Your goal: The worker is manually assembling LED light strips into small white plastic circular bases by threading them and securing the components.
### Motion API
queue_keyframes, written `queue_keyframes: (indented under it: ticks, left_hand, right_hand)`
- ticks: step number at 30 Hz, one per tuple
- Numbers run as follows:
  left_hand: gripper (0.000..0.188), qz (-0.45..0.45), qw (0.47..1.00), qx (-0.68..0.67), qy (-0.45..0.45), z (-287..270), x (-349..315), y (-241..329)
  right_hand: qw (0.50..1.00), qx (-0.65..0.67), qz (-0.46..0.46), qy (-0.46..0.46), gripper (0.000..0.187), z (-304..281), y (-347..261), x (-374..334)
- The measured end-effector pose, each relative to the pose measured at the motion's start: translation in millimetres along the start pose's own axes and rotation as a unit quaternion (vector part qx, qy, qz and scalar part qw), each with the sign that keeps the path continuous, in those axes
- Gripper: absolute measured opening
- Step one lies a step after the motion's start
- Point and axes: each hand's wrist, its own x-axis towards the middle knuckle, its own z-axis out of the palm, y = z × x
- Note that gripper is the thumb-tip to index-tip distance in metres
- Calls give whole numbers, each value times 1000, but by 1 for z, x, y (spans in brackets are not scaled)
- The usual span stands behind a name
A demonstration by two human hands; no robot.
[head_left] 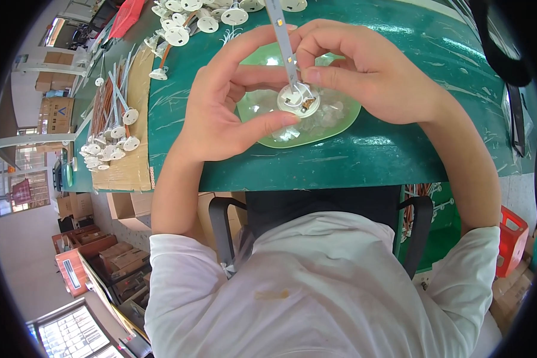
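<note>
Over the near part of the green table, my left hand is closed around a small round white lamp base, its thumb on the rim. A narrow LED strip with small yellow chips stands up from the base. Thin white wires loop over its face beside a small brown component. Close against the strip, my right hand pinches with thumb and forefinger at what looks like one of these wires; the fingertips partly hide it. Below both hands lies a pale green translucent dish with small clear pieces in it.
Many white lamp bases are heaped at the far left. More of them, on brown and white stems, lie on a cardboard sheet. A black object rests at the right edge. A red stool stands right of my chair.
</note>
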Motion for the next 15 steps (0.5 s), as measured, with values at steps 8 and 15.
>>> queue_keyframes:
  ticks: [8, 15]
  left_hand:
    - [83, -6, 1000, -9, 11, 0, -1, 0]
    - [95, -24, 999, 34, -19, 1, 1, 5]
  right_hand:
    - [1000, -24, -11, -3, 7, 1, -6, 1]
    - [997, -75, -10, 6, 9, -1, -1, 0]
